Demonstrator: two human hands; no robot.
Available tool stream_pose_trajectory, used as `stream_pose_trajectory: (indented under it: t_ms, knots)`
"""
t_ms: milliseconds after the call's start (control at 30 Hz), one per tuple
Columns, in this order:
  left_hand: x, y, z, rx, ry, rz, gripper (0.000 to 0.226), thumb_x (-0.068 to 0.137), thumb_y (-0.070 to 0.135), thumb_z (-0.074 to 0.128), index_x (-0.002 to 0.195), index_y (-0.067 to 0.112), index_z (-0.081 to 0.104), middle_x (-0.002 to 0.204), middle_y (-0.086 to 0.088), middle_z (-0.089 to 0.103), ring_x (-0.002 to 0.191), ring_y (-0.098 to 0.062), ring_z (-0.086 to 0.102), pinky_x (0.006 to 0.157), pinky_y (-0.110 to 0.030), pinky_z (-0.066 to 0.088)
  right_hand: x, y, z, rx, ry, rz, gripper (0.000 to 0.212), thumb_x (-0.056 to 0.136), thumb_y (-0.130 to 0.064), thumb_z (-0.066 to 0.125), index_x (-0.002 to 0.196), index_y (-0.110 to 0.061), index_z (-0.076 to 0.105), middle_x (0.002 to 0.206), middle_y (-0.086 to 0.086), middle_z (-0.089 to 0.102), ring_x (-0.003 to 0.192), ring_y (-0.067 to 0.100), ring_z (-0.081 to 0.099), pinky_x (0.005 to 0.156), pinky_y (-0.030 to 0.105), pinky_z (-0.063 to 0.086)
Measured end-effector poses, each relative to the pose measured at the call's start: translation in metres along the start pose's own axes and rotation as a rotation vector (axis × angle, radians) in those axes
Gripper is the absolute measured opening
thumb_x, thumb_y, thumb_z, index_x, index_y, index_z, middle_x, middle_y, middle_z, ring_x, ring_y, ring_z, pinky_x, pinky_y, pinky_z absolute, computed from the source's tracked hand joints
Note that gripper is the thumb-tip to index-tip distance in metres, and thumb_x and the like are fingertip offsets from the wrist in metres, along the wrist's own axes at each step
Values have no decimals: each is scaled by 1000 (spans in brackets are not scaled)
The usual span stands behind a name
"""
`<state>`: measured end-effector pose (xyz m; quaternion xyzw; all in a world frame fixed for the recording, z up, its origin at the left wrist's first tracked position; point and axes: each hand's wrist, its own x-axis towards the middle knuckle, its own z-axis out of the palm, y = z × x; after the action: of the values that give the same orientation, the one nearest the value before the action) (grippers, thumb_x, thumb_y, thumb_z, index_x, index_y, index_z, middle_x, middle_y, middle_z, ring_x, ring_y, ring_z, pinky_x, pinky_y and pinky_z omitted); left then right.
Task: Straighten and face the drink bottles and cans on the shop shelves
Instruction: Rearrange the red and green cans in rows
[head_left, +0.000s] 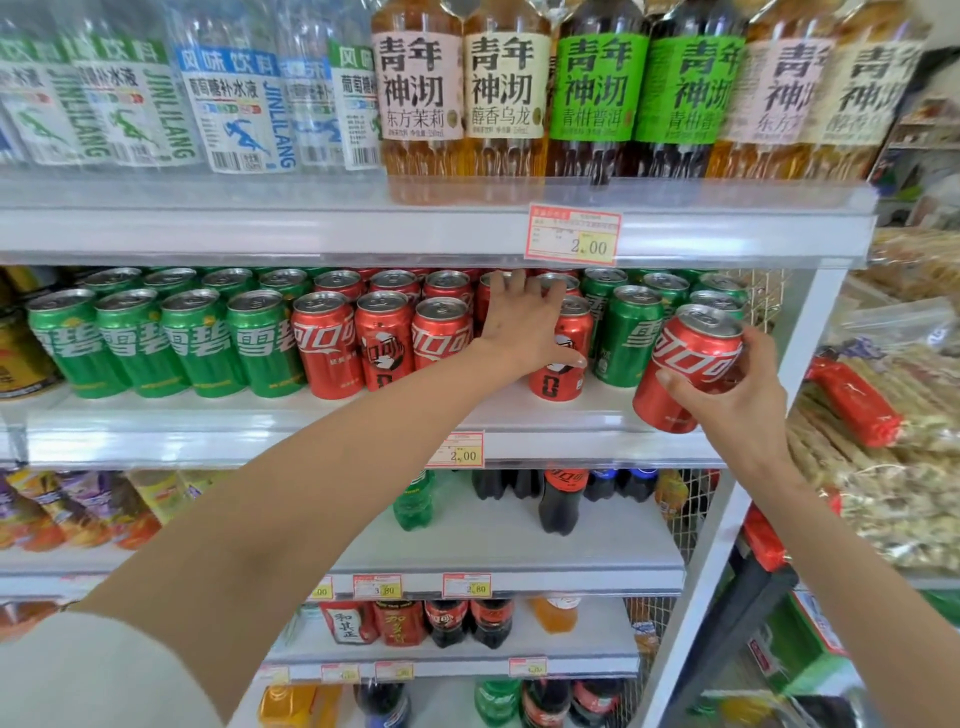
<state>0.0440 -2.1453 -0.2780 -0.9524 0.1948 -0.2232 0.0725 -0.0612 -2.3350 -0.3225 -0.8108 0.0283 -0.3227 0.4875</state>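
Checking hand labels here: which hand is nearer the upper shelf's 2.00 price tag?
Left. The left hand is just below the price tag, among the shelved red cans; the right hand is lower and farther right, holding a tilted red can.

The right hand grips a red cola can, tilted left, just in front of the can shelf at its right end. The left hand reaches between the red cans, fingers spread over the rear ones, thumb touching a front red can. Green cans fill the left, and tea bottles stand above.
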Motion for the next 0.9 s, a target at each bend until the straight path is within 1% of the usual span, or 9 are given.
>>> stream_pose_trajectory:
  t_ms: [133, 233, 300, 367, 433, 533, 600, 700, 900]
  knots:
    - [-18, -3, -7, -128, 130, 34, 88, 71, 66, 59, 136, 11, 35, 133, -14, 43, 124, -32, 33, 101, -43, 24, -2, -1, 2, 35, -32, -9, 77, 72, -20, 79, 135, -19, 36, 121, -1, 50, 106, 13, 50, 88, 27, 41]
    - [-58, -8, -3, -423, 329, 114, 57, 74, 44, 68, 119, 12, 53, 115, -8, 56, 110, -28, 46, 89, -37, 31, -3, -2, 4, 105, -77, -10, 76, 69, -19, 81, 133, -22, 38, 118, -3, 53, 105, 13, 54, 89, 28, 43]
    - [-88, -3, 6, -648, 195, 95, 49, 76, 39, 69, 117, 16, 54, 110, -1, 60, 105, -22, 50, 88, -37, 37, -6, -2, 8, 140, -133, -9, 79, 65, -24, 84, 130, -24, 40, 119, -2, 55, 104, 13, 56, 88, 26, 45]
    - [-112, 9, 17, -834, -14, 28, 61, 73, 41, 73, 124, 17, 49, 116, 1, 59, 109, -17, 50, 92, -34, 38, -11, -8, 16, 168, -196, -7, 80, 61, -29, 85, 128, -25, 41, 115, -6, 56, 100, 5, 57, 83, 19, 44]
    - [-126, 22, 29, -964, -102, -66, 76, 67, 46, 77, 129, 17, 44, 123, 1, 56, 114, -16, 47, 96, -34, 39, -20, -15, 27, 196, -252, -6, 78, 60, -29, 86, 124, -27, 42, 109, -14, 56, 97, -5, 56, 78, 13, 44]
    - [-138, 35, 39, -1116, -89, -197, 82, 62, 52, 76, 129, 20, 42, 123, 4, 53, 113, -12, 46, 95, -31, 40, -36, -19, 43, 230, -321, -6, 75, 57, -32, 81, 122, -27, 43, 111, -17, 57, 95, -8, 59, 77, 10, 48]
    - [-143, 38, 40, -1165, -93, -267, 77, 62, 49, 78, 126, 20, 45, 119, 4, 56, 108, -12, 52, 91, -31, 45, -47, -17, 51, 240, -339, 16, 78, 55, -35, 80, 124, -28, 44, 113, -16, 58, 99, -3, 60, 81, 15, 49]
    - [-149, 40, 43, -1178, -108, -301, 79, 54, 56, 75, 121, 22, 49, 112, 6, 59, 103, -12, 57, 87, -33, 49, -62, -10, 54, 247, -337, 34, 76, 60, -19, 87, 120, -32, 44, 112, -14, 59, 101, 2, 60, 84, 21, 50]
    - [-164, 40, 45, -1211, -131, -365, 76, 49, 55, 74, 116, 29, 48, 107, 11, 59, 97, -8, 57, 81, -21, 48, -82, -5, 61, 242, -366, 47, 71, 64, -7, 82, 119, -30, 42, 107, -19, 57, 90, -16, 57, 73, 4, 46]
